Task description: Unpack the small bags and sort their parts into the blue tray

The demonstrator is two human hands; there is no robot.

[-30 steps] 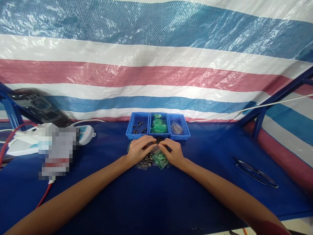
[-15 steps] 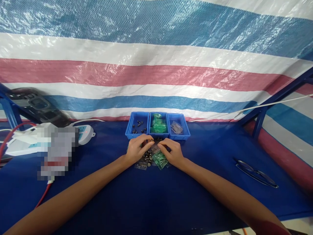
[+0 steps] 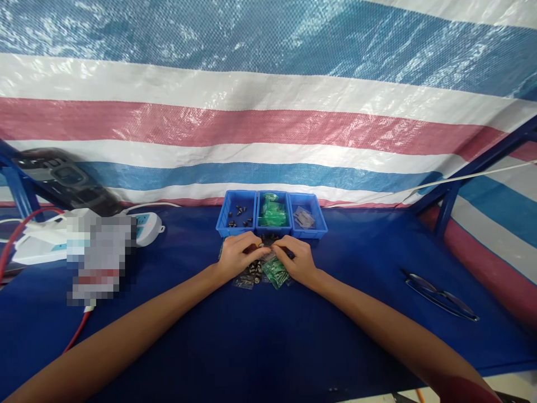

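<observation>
My left hand (image 3: 235,258) is closed in a pinch above a mixed pile, thumb and forefinger around something too small to make out. Close by on the right, my right hand (image 3: 298,262) is also pinched, its fingertips almost meeting the left ones; what they grip is hidden. Below the hands lie small dark-and-brass screw-like pieces (image 3: 254,270), green packets (image 3: 277,272) and a clear packet (image 3: 244,281) of small parts. Behind them stand three blue bins: the left bin (image 3: 224,215) has several dark pieces, the middle one green packets (image 3: 272,211), the right one clear packets (image 3: 304,218).
Eyeglasses (image 3: 440,295) lie on the blue tabletop (image 3: 260,347) at right. At left are a white power strip (image 3: 150,228), a blurred-out object (image 3: 103,257) and a red cable (image 3: 78,333). A striped tarp (image 3: 268,129) hangs behind, with blue frame posts (image 3: 447,212) at the sides.
My left thumb has stretched a little to the right, towards my right fingertips. The whole view has shifted slightly; the bins and pile look the same.
</observation>
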